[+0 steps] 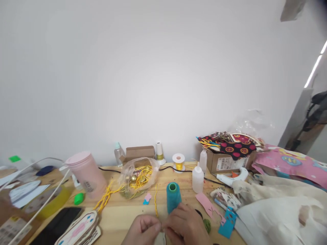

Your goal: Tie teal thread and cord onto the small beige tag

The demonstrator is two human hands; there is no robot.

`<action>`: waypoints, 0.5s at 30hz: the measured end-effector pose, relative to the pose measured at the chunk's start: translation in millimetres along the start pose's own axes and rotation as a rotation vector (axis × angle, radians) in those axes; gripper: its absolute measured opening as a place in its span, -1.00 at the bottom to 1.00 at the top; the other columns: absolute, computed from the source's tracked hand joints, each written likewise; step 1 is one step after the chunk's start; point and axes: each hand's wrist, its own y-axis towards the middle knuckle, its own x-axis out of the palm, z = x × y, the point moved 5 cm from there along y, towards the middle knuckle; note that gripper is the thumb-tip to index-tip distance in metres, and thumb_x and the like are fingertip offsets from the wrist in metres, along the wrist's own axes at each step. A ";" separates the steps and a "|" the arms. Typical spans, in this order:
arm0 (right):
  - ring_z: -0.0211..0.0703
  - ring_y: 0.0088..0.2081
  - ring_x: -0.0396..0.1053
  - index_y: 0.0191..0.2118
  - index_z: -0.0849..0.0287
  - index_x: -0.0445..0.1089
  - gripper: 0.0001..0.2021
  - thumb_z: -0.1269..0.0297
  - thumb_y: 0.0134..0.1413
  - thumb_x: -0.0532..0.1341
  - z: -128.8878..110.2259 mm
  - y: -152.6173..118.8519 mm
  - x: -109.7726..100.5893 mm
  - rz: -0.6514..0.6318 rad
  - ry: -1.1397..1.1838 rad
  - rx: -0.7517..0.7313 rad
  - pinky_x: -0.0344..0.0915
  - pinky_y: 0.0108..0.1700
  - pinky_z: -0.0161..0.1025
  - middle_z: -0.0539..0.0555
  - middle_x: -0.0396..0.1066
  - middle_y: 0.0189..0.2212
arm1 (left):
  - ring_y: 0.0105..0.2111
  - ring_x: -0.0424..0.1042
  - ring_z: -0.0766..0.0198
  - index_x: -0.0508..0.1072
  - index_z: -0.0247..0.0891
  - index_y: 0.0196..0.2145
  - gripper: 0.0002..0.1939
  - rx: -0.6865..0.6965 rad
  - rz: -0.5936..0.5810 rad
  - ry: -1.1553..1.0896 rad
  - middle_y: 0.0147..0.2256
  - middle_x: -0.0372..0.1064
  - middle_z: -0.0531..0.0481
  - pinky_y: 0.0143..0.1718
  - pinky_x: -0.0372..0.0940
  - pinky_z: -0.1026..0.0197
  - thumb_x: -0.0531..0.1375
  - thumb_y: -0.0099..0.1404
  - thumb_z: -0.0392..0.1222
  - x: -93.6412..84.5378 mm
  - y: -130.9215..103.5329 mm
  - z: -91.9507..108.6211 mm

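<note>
At the bottom middle, my left hand (145,230) and my right hand (188,227) meet with thumbs and fingers pinched together. What they pinch is too small and covered to make out. A pale flat piece (160,239) shows in part beneath the fingertips, its lower end cut off by the frame. A yellow cord (155,200) lies on the table and runs down to my left fingertips. Just behind my right hand stands a teal thread cone (173,197), its base hidden by the fingers.
Decorated flat pieces (79,228) and a black phone (57,226) lie left, near a pink tumbler (87,175). Behind are a plastic bag (139,177) of yellow cords and a squeeze bottle (198,179). Right lie pink scraps (207,205), a cardboard box (226,161) and white cloth (278,207).
</note>
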 end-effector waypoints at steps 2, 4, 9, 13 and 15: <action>-0.25 -0.54 0.26 -0.53 0.15 0.40 -0.87 0.45 -0.12 0.13 -1.6 1.0 -1.9 -0.012 0.040 0.059 0.08 -0.46 -0.35 -0.02 0.41 -0.62 | -0.83 -0.27 0.59 0.34 -0.33 -0.67 -0.61 0.003 -0.027 -0.040 -0.87 -0.11 0.32 -0.79 -0.36 0.41 0.31 -0.19 0.08 2.7 -0.8 1.2; -0.27 -0.55 0.27 -0.53 0.18 0.42 -0.88 0.46 -0.13 0.15 -2.7 2.1 -3.6 -0.012 0.079 0.120 0.11 -0.47 -0.38 -0.02 0.39 -0.64 | -0.82 -0.28 0.59 0.35 -0.33 -0.63 -0.62 0.007 -0.038 -0.057 -0.86 -0.13 0.33 -0.79 -0.36 0.42 0.31 -0.19 0.07 4.9 -3.1 4.9; -0.27 -0.56 0.26 -0.52 0.27 0.45 -0.91 0.45 -0.13 0.19 -4.1 2.9 -4.4 0.002 0.153 0.235 0.15 -0.50 -0.39 0.02 0.36 -0.65 | -0.78 -0.29 0.58 0.32 -0.31 -0.59 -0.56 0.012 -0.095 -0.107 -0.80 -0.16 0.34 -0.78 -0.37 0.44 0.29 -0.21 0.14 11.5 -8.7 16.4; -0.26 -0.54 0.27 -0.51 0.27 0.47 -0.92 0.44 -0.13 0.22 -7.6 2.3 -5.5 0.002 0.208 0.296 0.17 -0.49 -0.38 0.02 0.35 -0.64 | -0.82 -0.31 0.60 0.25 -0.30 -0.68 -0.58 0.037 -0.168 -0.083 -0.84 -0.16 0.34 -0.80 -0.39 0.42 0.27 -0.14 0.11 17.7 -10.0 21.5; -0.26 -0.54 0.28 -0.51 0.26 0.47 -0.91 0.41 -0.11 0.22 -10.1 2.5 -7.0 0.000 0.245 0.324 0.18 -0.50 -0.40 0.01 0.35 -0.64 | -0.84 -0.31 0.61 0.24 -0.28 -0.67 -0.58 0.041 -0.206 -0.069 -0.86 -0.14 0.34 -0.82 -0.39 0.42 0.28 -0.14 0.11 20.1 -11.4 22.5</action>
